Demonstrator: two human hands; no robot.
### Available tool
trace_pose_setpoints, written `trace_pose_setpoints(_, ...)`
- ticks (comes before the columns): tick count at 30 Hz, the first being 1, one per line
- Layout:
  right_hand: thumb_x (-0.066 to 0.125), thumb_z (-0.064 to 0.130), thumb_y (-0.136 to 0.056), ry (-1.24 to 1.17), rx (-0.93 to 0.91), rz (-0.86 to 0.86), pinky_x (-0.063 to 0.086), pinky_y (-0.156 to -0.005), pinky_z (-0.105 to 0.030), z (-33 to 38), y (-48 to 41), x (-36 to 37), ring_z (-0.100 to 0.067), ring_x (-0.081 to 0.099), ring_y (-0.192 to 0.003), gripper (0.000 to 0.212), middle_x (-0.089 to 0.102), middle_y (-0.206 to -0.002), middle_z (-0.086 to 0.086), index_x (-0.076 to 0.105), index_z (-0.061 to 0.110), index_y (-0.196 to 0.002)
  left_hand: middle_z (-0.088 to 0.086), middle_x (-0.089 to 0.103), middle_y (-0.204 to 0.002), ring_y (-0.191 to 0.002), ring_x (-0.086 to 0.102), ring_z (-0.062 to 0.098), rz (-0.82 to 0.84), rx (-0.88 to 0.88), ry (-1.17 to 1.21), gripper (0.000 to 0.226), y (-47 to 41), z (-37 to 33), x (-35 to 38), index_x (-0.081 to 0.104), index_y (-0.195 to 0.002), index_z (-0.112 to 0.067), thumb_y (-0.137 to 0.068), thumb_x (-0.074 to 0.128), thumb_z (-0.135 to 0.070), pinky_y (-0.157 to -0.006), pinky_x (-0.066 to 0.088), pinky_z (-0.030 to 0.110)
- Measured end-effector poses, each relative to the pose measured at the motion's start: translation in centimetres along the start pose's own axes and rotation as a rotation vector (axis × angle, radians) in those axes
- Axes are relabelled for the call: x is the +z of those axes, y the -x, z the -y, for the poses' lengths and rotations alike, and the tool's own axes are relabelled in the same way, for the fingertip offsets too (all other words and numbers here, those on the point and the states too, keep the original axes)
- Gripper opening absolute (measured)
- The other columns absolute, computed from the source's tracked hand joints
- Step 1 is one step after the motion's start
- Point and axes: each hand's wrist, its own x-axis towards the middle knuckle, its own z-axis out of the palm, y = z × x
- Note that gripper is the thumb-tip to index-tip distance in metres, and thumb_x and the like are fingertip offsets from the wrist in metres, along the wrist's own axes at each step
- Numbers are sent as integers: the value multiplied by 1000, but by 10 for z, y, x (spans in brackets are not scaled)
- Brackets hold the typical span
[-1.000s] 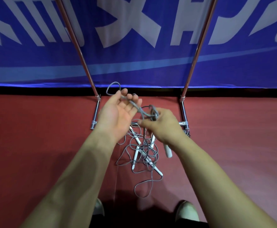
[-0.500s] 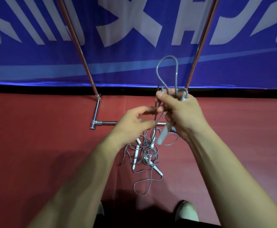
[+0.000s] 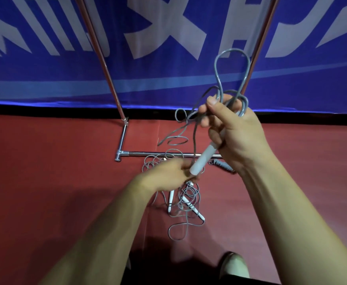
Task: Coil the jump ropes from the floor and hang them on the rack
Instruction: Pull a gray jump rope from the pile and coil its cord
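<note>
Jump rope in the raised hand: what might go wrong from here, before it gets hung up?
1. The jump rope runs from the right hand down to the left hand, just above the tangled pile on the floor. Pulling may drag other ropes up or tighten a knot.
2. The tall loop stands free above the grip and could slip out.
3. The white handle hangs loose and might catch the cord.
</note>
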Motion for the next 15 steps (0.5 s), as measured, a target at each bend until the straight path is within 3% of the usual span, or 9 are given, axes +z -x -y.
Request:
trace_pose_setpoints(3,66,11,-94,317,-165,-62,37,-49,-23,0,-1,-5,-14,53,-56,14,65,-69,-10,65,14,-80,-1,71,-96,-90,63,18,-69,-191,-330,39,2,13,-8,71,-99,-16,-107,40,-38,-90,51,32)
trace_pose_setpoints(5,68,14,-92,621,-237,-58,45,-59,-26,-8,-2,-11,-11,56,-60,10,67,-70,-5,65,12,-83,7,68,-89,-83,59,24,-172,-220,-320,40,4,11,-17,66,-93,-11,-108,37,-32,-78,47,31)
trace_pose_setpoints(6,68,16,-91,717,-213,-54,47,-62,-27,-14,-2,-14,-12,58,-61,9,68,-70,0,66,15,-82,6,63,-75,-71,56,24,-244,-216,-223,41,4,6,-21,61,-82,-11,-108,38,-33,-70,46,33)
trace_pose_setpoints(8,69,18,-90,798,-96,-65,47,-59,-24,-24,-2,-20,-16,63,-62,9,69,-68,2,65,18,-82,-2,44,-52,-49,42,19,-365,-193,265,41,5,-9,-24,49,-68,-17,-105,46,-35,-60,47,36)
trace_pose_setpoints(11,73,18,-88,820,42,-58,44,-52,-20,-39,-2,-28,-14,62,-59,12,70,-72,-7,63,14,-82,-7,23,-52,-44,23,11,-317,-74,969,36,7,-29,-35,40,-67,-23,-101,48,-30,-48,35,28)
trace_pose_setpoints(15,83,14,-78,764,168,199,41,-60,-25,-45,0,-26,-11,50,-59,25,57,-63,5,58,18,-75,-6,23,-56,-45,22,10,-253,122,1359,25,13,-45,-48,43,-73,-18,-98,40,-18,-44,23,23)
